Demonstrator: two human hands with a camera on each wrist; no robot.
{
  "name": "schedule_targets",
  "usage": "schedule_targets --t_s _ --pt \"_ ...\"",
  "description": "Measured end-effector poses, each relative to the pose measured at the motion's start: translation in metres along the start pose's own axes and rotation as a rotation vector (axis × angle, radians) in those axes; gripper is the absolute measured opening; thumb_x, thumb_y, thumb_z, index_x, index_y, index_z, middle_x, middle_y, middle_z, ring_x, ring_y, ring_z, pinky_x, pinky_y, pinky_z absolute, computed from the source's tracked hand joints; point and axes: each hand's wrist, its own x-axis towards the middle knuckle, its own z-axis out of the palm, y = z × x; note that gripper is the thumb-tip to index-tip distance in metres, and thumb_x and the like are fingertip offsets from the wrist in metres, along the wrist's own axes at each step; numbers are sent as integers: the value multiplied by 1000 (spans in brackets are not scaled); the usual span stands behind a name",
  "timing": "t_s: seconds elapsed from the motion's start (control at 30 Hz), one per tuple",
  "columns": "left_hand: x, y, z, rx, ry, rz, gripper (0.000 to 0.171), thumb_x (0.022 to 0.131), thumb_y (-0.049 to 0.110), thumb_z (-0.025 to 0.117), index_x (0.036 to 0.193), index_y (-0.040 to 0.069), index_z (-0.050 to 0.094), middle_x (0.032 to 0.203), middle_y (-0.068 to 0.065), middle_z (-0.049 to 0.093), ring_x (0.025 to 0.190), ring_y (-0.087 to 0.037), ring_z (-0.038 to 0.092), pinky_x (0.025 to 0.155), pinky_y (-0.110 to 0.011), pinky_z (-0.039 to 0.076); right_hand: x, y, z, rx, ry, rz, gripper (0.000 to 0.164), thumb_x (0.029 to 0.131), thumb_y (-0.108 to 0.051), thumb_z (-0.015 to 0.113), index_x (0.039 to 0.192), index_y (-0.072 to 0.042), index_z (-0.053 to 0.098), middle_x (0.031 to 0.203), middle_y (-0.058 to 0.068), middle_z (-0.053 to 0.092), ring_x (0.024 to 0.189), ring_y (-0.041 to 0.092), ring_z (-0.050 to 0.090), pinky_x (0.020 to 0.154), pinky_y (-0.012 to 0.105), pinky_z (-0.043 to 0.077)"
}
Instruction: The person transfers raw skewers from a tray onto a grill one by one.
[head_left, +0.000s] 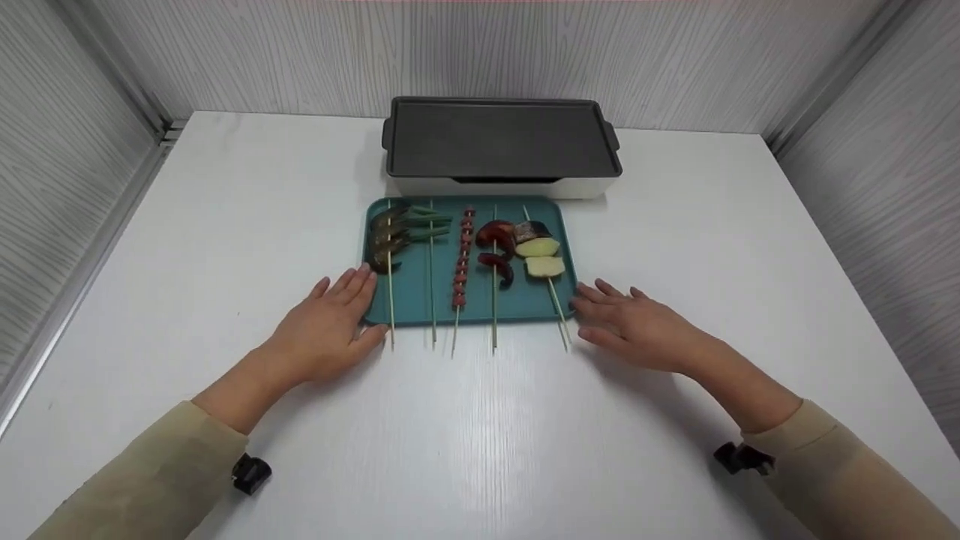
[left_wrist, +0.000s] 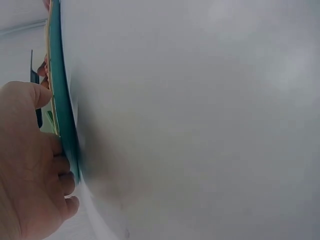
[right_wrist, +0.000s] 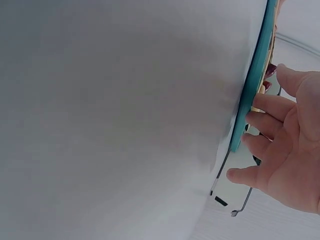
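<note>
A teal tray [head_left: 411,296] lies on the table with several food skewers across it. From the left come curled brown pieces [head_left: 384,238], green stalks [head_left: 431,220], small red pieces [head_left: 460,279], dark red curled pieces [head_left: 493,261] and a mixed skewer with pale slices [head_left: 544,266]. Their stick ends jut over the near rim. My left hand [head_left: 322,330] is at the tray's left near corner, its fingers against the side and the thumb by the rim. At the right near corner, the fingers of my right hand [head_left: 637,328] touch the edge, extended and slightly spread.
Behind the tray stands an electric griddle [head_left: 502,139] with a flat dark plate and white base, close to the tray's far rim. Pale wood-grain panels [head_left: 480,56] wall in the white table [head_left: 480,435] at the back and sides. Both sleeves carry small black devices.
</note>
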Motion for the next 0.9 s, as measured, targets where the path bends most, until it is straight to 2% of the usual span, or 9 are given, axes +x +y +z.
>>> schedule_targets --t_s 0.67,0.9 --pt "5 -1 1 34 -22 29 72 113 39 35 166 -6 18 174 -21 14 162 -38 14 129 -58 12 -3 -8 0 20 27 67 62 113 -48 47 160 -8 47 168 12 37 159 40 25 121 72 20" --pt "1 -3 -4 65 -54 23 74 114 43 33 167 -5 16 175 -21 11 162 -37 11 130 -55 10 3 -15 0 49 23 105 61 113 -48 47 159 -8 48 168 12 37 159 41 23 122 72 18"
